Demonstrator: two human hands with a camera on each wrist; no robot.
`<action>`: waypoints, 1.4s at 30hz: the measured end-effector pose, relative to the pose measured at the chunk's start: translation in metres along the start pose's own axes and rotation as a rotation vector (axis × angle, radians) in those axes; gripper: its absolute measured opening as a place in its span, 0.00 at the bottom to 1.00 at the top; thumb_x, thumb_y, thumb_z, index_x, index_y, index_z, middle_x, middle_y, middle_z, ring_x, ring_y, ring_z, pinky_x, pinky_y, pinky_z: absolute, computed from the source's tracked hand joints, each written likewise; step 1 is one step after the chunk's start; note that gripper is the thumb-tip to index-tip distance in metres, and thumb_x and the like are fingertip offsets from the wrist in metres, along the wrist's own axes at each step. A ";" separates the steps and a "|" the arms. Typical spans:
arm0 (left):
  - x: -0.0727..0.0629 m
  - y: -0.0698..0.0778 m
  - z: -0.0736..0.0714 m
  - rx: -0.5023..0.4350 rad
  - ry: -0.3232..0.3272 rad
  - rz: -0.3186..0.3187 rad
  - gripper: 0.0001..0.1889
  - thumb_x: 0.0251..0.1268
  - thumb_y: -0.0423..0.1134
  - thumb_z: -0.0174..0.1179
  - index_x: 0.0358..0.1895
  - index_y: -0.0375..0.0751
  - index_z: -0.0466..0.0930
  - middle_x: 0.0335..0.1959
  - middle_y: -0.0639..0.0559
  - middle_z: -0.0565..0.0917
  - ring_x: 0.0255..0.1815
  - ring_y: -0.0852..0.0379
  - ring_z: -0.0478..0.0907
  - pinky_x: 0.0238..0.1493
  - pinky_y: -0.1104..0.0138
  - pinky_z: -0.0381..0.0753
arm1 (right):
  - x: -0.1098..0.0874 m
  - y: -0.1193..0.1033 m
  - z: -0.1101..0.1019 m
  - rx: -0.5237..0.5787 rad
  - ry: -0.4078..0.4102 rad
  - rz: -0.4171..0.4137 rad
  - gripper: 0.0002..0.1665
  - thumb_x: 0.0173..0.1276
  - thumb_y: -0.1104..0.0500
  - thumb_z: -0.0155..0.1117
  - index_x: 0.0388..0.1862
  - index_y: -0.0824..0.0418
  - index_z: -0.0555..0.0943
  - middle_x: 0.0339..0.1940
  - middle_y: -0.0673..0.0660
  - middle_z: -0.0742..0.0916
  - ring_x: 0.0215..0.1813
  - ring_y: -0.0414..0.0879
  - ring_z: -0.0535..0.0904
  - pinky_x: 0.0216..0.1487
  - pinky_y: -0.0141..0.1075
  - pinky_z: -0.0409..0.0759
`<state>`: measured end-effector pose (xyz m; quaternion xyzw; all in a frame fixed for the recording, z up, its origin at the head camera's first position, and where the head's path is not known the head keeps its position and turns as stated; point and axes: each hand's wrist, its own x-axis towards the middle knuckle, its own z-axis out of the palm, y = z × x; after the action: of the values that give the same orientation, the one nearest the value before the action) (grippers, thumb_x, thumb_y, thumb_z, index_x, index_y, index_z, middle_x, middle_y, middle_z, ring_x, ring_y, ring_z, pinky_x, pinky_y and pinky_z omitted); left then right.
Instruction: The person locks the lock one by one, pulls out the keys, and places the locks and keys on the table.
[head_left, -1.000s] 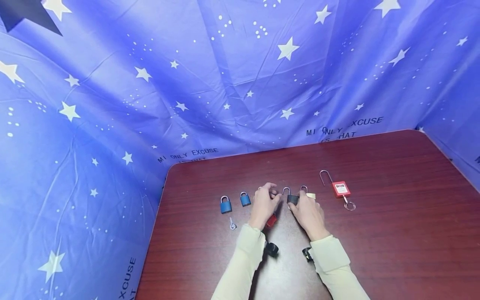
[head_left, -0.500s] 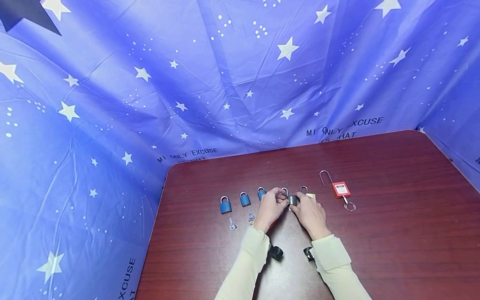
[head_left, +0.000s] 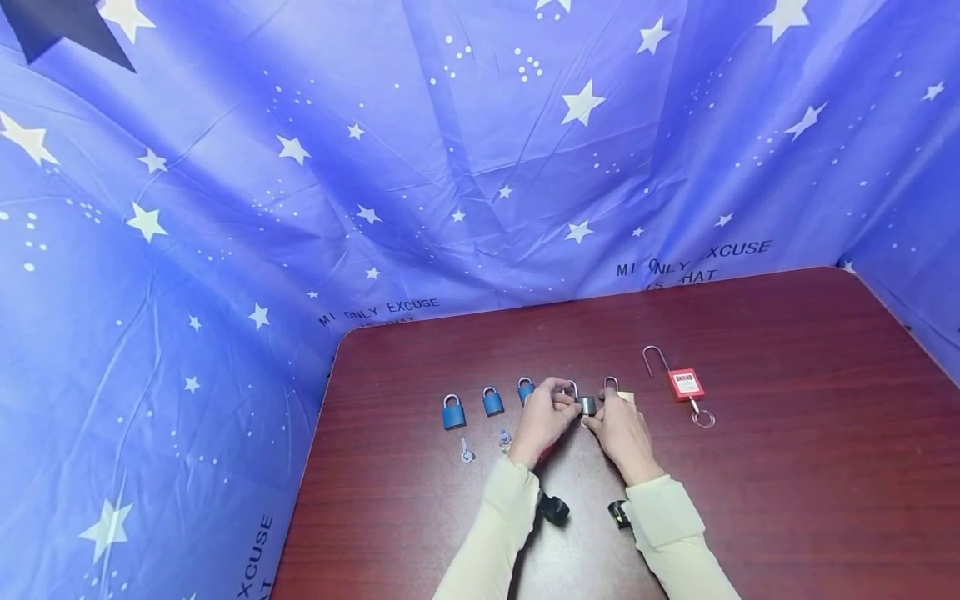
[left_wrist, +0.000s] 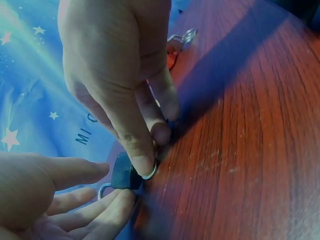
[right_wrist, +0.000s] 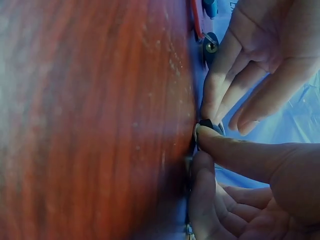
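Both hands meet at a small black padlock [head_left: 586, 406] standing on the table. In the left wrist view, my left hand [left_wrist: 35, 195] reaches toward the black padlock with fairly straight fingers, one fingertip at its edge and the thumb close beside it. My right hand [right_wrist: 250, 170] pinches a metal key ring [left_wrist: 150, 174] at the padlock's base between thumb and index finger. In the head view, my left hand [head_left: 546, 417] covers part of a blue padlock [head_left: 527, 389], and my right hand [head_left: 622, 429] partly hides a pale yellow padlock [head_left: 626, 397].
Two more blue padlocks, one [head_left: 453, 414] at the far left and another [head_left: 492, 403] beside it, have keys [head_left: 467, 451] lying in front. To the right lies a red padlock [head_left: 686, 384] with a raised shackle and a key ring. A star-patterned curtain [head_left: 465, 167] borders the table [head_left: 787, 467].
My left hand has shifted right, onto the black padlock, uncovering a blue padlock and a key. My right hand has stayed nearly in place. The head view has tilted slightly.
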<state>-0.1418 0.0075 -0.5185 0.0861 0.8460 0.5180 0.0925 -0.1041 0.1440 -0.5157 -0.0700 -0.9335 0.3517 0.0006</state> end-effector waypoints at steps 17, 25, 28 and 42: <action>0.000 -0.005 0.000 -0.186 0.065 -0.077 0.22 0.60 0.32 0.68 0.56 0.28 0.72 0.33 0.44 0.87 0.29 0.64 0.82 0.25 0.76 0.78 | 0.001 0.002 0.002 0.138 -0.001 -0.054 0.15 0.58 0.66 0.71 0.42 0.69 0.78 0.24 0.54 0.84 0.26 0.42 0.78 0.33 0.42 0.75; 0.001 -0.001 -0.008 -0.207 0.066 -0.061 0.22 0.59 0.31 0.69 0.55 0.28 0.76 0.31 0.47 0.84 0.27 0.67 0.77 0.28 0.78 0.76 | 0.003 -0.002 0.000 0.288 -0.017 -0.047 0.13 0.63 0.66 0.69 0.43 0.71 0.80 0.24 0.54 0.85 0.22 0.38 0.80 0.28 0.28 0.75; 0.000 0.000 -0.011 -0.227 0.047 -0.073 0.22 0.59 0.31 0.70 0.56 0.30 0.76 0.31 0.48 0.84 0.27 0.68 0.76 0.29 0.78 0.76 | 0.002 -0.003 -0.001 0.327 -0.015 -0.062 0.12 0.63 0.67 0.69 0.42 0.72 0.80 0.23 0.55 0.85 0.21 0.40 0.80 0.26 0.27 0.75; -0.002 -0.001 -0.016 -0.338 -0.017 -0.060 0.22 0.59 0.26 0.67 0.58 0.32 0.77 0.30 0.51 0.78 0.27 0.66 0.72 0.27 0.78 0.71 | 0.001 0.001 0.001 0.543 -0.092 -0.091 0.15 0.64 0.71 0.68 0.47 0.75 0.76 0.39 0.70 0.88 0.37 0.43 0.87 0.38 0.27 0.83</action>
<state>-0.1437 -0.0070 -0.5123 0.0482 0.7481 0.6493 0.1282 -0.1045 0.1445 -0.5173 -0.0094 -0.8063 0.5914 -0.0075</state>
